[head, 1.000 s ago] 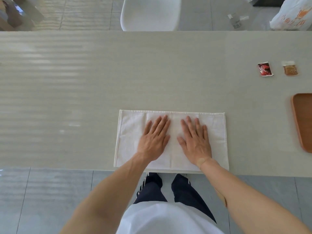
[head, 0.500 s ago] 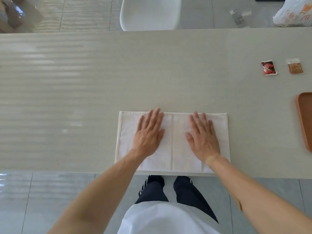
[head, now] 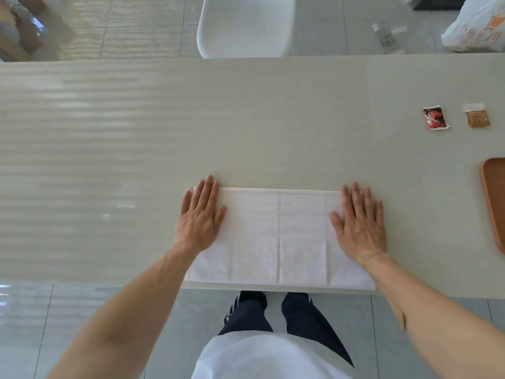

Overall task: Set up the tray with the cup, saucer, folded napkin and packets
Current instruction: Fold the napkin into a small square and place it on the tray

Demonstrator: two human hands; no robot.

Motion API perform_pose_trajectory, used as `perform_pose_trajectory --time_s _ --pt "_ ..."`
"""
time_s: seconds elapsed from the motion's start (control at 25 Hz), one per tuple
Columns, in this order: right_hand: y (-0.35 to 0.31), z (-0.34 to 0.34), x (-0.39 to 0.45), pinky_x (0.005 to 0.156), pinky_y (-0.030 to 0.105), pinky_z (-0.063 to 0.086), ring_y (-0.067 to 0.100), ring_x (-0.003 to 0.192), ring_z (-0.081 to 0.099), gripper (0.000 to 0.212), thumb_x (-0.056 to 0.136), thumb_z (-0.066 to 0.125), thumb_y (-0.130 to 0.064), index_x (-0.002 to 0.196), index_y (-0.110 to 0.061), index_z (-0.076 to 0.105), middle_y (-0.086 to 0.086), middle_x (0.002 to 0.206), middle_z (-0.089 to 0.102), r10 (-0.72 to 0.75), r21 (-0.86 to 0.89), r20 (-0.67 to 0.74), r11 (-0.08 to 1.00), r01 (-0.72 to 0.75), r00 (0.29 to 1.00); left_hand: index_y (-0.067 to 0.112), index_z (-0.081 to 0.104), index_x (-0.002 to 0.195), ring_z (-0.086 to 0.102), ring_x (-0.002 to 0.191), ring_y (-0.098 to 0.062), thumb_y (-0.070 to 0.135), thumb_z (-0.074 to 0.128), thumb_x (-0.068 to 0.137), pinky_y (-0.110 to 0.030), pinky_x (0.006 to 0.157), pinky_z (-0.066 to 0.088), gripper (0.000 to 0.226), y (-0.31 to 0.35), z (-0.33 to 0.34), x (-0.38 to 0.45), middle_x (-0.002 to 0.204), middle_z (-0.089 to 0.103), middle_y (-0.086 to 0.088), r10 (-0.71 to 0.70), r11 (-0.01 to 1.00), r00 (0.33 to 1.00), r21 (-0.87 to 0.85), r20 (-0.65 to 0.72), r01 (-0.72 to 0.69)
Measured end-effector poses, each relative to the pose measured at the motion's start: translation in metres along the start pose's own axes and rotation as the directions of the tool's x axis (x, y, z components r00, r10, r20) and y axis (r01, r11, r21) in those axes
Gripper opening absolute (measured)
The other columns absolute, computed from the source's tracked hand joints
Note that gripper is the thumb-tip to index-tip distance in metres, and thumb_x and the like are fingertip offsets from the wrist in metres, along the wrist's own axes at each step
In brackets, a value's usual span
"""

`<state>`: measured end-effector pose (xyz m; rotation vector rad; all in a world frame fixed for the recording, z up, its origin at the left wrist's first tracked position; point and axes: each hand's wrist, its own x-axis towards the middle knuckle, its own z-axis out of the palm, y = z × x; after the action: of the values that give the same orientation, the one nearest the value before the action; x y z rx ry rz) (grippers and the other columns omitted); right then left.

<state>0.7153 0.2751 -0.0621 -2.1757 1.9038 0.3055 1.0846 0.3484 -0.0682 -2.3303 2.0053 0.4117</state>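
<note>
A white napkin, folded into a wide rectangle with crease lines, lies at the table's near edge. My left hand rests flat on its left end, fingers spread. My right hand lies flat on its right end, partly over the napkin's edge. Neither hand holds anything. A red packet and a brown packet lie at the far right. An orange-brown tray is cut off by the right frame edge. No cup or saucer is in view.
The pale grey table stretches wide to the left. A white chair stands behind its far edge. A white plastic bag sits on the floor at the back right.
Both hands have slid apart across the napkin, from its middle out to its left and right ends, pressing it flat.
</note>
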Motion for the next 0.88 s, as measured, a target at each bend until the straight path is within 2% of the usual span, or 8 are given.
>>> perform_pose_trajectory --time_s 0.16,0.2,0.28,0.36,0.44,0.56,0.72,0.88 --pt "-0.004 -0.003 0.001 0.121 0.049 -0.005 0.025 0.149 -0.011 0.066 0.095 0.000 -0.056 0.149 -0.023 -0.017 -0.002 0.159 -0.017 -0.003 -0.007 0.021 1.000 0.003 1.000 0.021 -0.002 0.156 -0.007 0.151 -0.015 0.053 0.011 0.100 -0.038 0.122 -0.005 0.065 -0.002 -0.002 0.001 0.164 -0.008 0.004 0.007 1.000 1.000 -0.015 0.017 -0.007" --pt "-0.004 -0.005 0.000 0.121 0.049 -0.006 0.025 0.149 -0.013 0.065 0.096 0.002 -0.056 0.149 -0.023 -0.018 -0.002 0.159 -0.019 0.003 0.002 0.030 1.000 -0.003 1.000 0.023 -0.002 0.156 -0.008 0.151 -0.016 0.054 0.015 0.101 -0.039 0.122 -0.004 0.066 0.002 -0.003 0.001 0.164 -0.009 0.004 -0.024 0.999 0.999 -0.046 0.021 0.025" --pt "-0.001 -0.008 -0.008 0.120 0.050 -0.006 0.025 0.149 -0.016 0.066 0.096 0.004 -0.055 0.149 -0.024 -0.021 -0.002 0.159 -0.023 0.008 0.035 0.047 0.999 -0.010 0.999 0.024 0.001 0.157 -0.004 0.151 -0.021 0.055 0.031 0.099 -0.042 0.121 0.003 0.071 0.005 -0.009 -0.008 0.165 -0.007 0.001 -0.190 0.970 0.982 -0.154 0.015 0.190" --pt "0.004 -0.006 -0.028 0.121 0.049 -0.005 0.025 0.148 -0.018 0.069 0.093 0.001 -0.058 0.149 -0.025 -0.023 -0.002 0.159 -0.025 -0.010 0.040 0.061 0.999 0.008 0.998 0.021 0.010 0.156 0.013 0.149 -0.027 0.056 0.043 0.096 -0.046 0.117 0.017 0.077 0.007 -0.016 -0.022 0.165 0.008 -0.003 -0.410 0.879 0.912 -0.252 0.033 0.404" --pt "0.011 0.000 -0.055 0.121 0.050 -0.003 0.024 0.148 -0.018 0.071 0.089 -0.004 -0.059 0.149 -0.026 -0.022 -0.003 0.160 -0.024 -0.026 0.048 0.094 0.999 0.022 0.995 0.018 0.025 0.151 0.030 0.135 -0.033 0.054 0.052 0.092 -0.048 0.106 0.030 0.074 0.010 -0.021 -0.042 0.156 0.026 -0.008 -0.520 0.819 0.853 -0.260 0.044 0.512" --pt "0.017 0.004 -0.086 0.120 0.053 0.000 0.024 0.149 -0.015 0.072 0.087 -0.007 -0.061 0.150 -0.027 -0.018 -0.001 0.161 -0.021 -0.015 0.065 0.146 0.998 0.005 0.989 0.017 0.041 0.137 0.044 0.114 -0.036 0.041 0.064 0.088 -0.046 0.094 0.043 0.059 0.018 -0.025 -0.060 0.138 0.035 -0.012 -0.565 0.740 0.820 -0.381 0.093 0.554" --pt "0.024 0.005 -0.107 0.117 0.061 -0.001 0.025 0.149 -0.016 0.076 0.079 -0.018 -0.063 0.147 -0.030 -0.025 -0.001 0.157 -0.029 0.053 0.033 0.198 0.998 -0.061 0.979 0.021 0.042 0.130 0.057 0.089 -0.029 0.031 0.067 0.085 -0.035 0.077 0.046 0.052 0.033 -0.029 -0.063 0.128 0.033 -0.008 -0.632 0.564 0.744 -0.528 0.219 0.635" --pt "0.025 0.002 -0.106 0.117 0.062 -0.001 0.025 0.147 -0.022 0.077 0.073 -0.026 -0.062 0.142 -0.029 -0.036 0.000 0.152 -0.039 0.058 0.020 0.231 0.998 -0.064 0.971 0.017 0.044 0.122 0.056 0.101 -0.033 0.024 0.071 0.080 -0.037 0.079 0.047 0.051 0.031 -0.029 -0.053 0.107 0.052 -0.009 -0.674 0.465 0.680 -0.548 0.291 0.695"
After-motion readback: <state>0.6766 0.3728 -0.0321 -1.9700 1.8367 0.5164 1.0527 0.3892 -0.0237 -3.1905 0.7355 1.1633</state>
